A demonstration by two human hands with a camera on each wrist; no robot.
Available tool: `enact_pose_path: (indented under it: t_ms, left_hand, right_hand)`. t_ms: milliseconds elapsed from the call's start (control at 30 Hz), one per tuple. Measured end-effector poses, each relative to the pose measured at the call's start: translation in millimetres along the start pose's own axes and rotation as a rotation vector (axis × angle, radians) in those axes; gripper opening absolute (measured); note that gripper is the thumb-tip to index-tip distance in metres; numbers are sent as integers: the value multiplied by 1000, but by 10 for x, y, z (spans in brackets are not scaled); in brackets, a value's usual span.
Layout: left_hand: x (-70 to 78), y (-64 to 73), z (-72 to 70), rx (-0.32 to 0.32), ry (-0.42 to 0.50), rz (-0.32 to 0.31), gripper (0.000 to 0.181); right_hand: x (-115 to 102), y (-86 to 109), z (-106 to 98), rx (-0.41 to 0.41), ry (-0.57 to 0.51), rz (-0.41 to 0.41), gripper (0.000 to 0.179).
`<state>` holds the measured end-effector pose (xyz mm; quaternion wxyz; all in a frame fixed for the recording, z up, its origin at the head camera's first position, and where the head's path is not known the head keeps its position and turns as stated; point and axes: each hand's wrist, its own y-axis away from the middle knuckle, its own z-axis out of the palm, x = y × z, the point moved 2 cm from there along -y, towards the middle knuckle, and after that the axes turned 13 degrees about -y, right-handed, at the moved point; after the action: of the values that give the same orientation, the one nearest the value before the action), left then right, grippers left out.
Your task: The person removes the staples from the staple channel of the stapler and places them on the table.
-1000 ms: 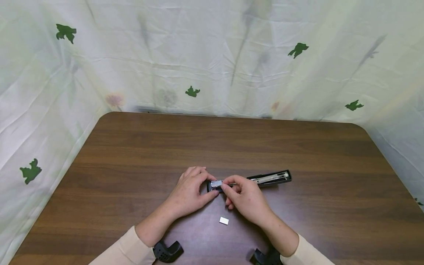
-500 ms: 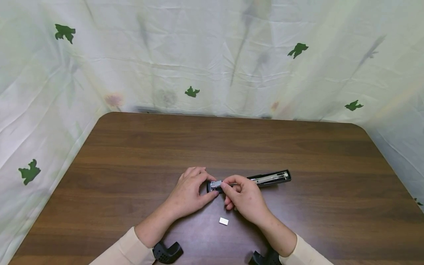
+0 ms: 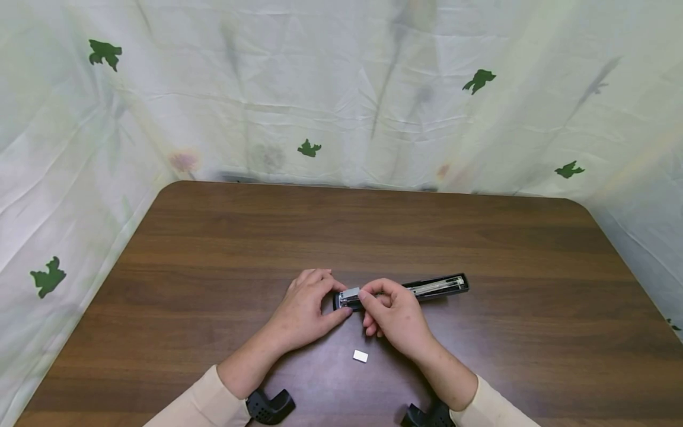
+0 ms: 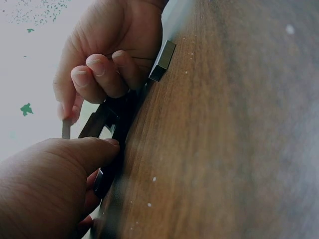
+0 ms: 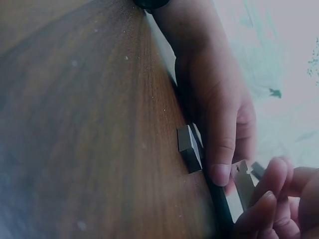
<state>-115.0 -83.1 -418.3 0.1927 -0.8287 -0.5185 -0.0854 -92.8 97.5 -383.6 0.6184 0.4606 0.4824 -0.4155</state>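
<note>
An opened black stapler (image 3: 437,287) lies on the table, its silver channel showing toward the right end. My left hand (image 3: 304,311) grips the stapler's left end between thumb and fingers. Just above that end, my right hand (image 3: 397,317) pinches a small silver strip of staples (image 3: 350,293) between thumb and forefinger. In the left wrist view the strip (image 4: 66,128) stands apart from the stapler's metal rail (image 4: 94,124). The right wrist view shows the pinching fingers (image 5: 264,209) close to the rail. My right hand hides the stapler's middle in the head view.
A second small silver block of staples (image 3: 360,356) lies on the brown wooden table (image 3: 240,237), between my forearms and nearer to me. Black wrist devices (image 3: 270,407) sit at both wrists. A pale patterned cloth (image 3: 347,89) hangs behind the table.
My right fingertips have shifted slightly up and to the right, and the pinched strip has tilted and lifted a little. The left hand and the stapler stay where they were.
</note>
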Motion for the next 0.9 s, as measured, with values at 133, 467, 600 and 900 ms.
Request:
enact_pose_path:
  t_ms: [133,467,600,900]
  left_hand:
    - [-3,-1,10,2,1,-2,27]
    - [-11,-1,15,15,5,9,26]
    - [-15,0,10,12,-3,11,26]
    - [-11,-1,3,15,-2,21,29]
  right_hand:
    - [158,-72,-69,-8,-84,-17,16]
    - [198,-82,-102,-69,-100,-61,12]
    - [93,-29,-63,-158,-51,-55,6]
    - [273,-49,-66,-391,115,-50,6]
